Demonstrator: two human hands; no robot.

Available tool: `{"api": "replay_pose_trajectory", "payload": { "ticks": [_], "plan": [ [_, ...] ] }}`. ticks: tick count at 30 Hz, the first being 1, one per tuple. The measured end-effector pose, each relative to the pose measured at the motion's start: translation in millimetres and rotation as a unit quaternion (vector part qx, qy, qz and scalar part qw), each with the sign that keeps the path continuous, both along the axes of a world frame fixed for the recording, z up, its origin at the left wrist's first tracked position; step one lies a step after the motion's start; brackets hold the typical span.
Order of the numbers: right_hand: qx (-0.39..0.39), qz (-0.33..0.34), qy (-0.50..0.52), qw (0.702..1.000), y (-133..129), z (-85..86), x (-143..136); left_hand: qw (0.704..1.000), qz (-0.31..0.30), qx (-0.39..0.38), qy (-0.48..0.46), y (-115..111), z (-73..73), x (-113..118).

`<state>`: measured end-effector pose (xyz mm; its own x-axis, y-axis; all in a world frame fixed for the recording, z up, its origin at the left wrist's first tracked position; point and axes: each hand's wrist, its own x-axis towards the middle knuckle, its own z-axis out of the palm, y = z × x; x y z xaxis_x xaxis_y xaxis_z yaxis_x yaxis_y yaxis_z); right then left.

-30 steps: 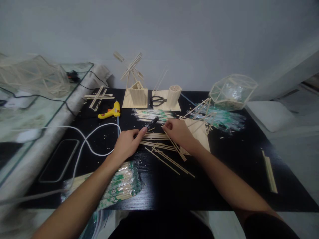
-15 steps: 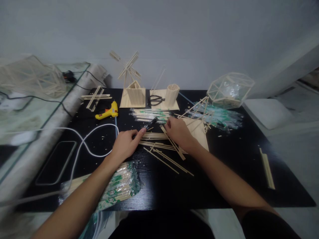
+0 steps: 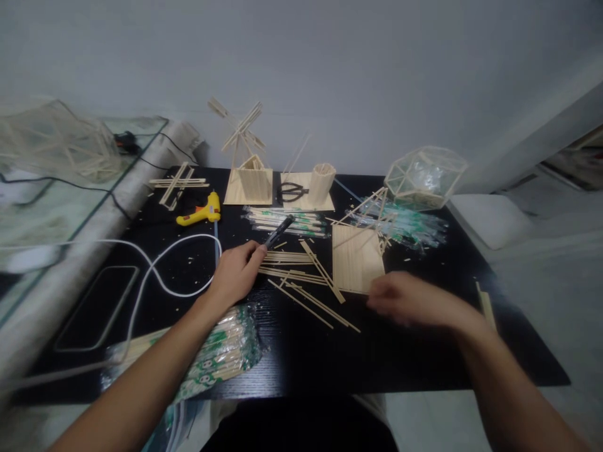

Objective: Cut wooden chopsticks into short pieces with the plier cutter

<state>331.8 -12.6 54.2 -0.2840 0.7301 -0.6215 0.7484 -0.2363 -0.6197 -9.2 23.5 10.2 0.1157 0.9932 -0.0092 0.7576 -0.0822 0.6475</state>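
Note:
My left hand [image 3: 239, 269] is closed around a black pen [image 3: 279, 231], its tip end pointing up and away to the right. Beneath and beside that hand lie loose thin wooden sticks [image 3: 306, 276], some parallel and some crossed. My right hand [image 3: 400, 298] is smeared by motion at the near right corner of a square board of wooden sticks [image 3: 355, 260]; whether its fingers hold anything cannot be made out. A leaning frame of thin sticks [image 3: 372, 210] rises behind the board. Packaged chopsticks [image 3: 287, 220] lie beyond the pen.
A yellow glue gun [image 3: 202, 210] rests at the left, near a looped white cable [image 3: 181, 294]. At the back stand a stick windmill [image 3: 254, 179] and a round stick holder [image 3: 323, 182] with black scissors [image 3: 293, 191] beside it. Wrapped chopsticks [image 3: 221, 351] lie near the front edge.
My right hand has left the loose sticks and swung right and nearer, uncovering the square board. My left hand keeps the pen, nearly in place. The view has shifted slightly.

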Motion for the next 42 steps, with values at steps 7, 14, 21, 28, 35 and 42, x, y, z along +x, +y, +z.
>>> {"api": "replay_pose_trajectory", "payload": {
  "ticks": [7, 14, 21, 28, 35, 42],
  "plan": [
    [0.294, -0.301, -0.120, 0.899, 34, -19.9, 49, 0.999, -0.005, 0.038, -0.031, -2, -1.3, 1],
    [0.288, -0.374, 0.102, 0.876, 7, -14.5, 24, 0.998, -0.005, 0.054, -0.041, -1, -1.8, 0],
    [0.050, -0.205, 0.272, 0.939, 0, -8.6, -46, 0.996, -0.016, 0.067, -0.051, -3, -3.9, 1],
    [-0.047, -0.165, 0.423, 0.890, 38, -48.6, -95, 0.997, -0.035, 0.057, -0.047, -3, -0.1, 0],
    [-0.035, -0.214, 0.453, 0.865, 38, -72.8, -100, 0.996, -0.061, 0.051, -0.037, -3, 0.7, 1],
    [-0.072, -0.253, 0.461, 0.848, 34, -75.1, -102, 0.995, -0.084, 0.058, -0.004, -4, -2.8, 2]
  ]
}}
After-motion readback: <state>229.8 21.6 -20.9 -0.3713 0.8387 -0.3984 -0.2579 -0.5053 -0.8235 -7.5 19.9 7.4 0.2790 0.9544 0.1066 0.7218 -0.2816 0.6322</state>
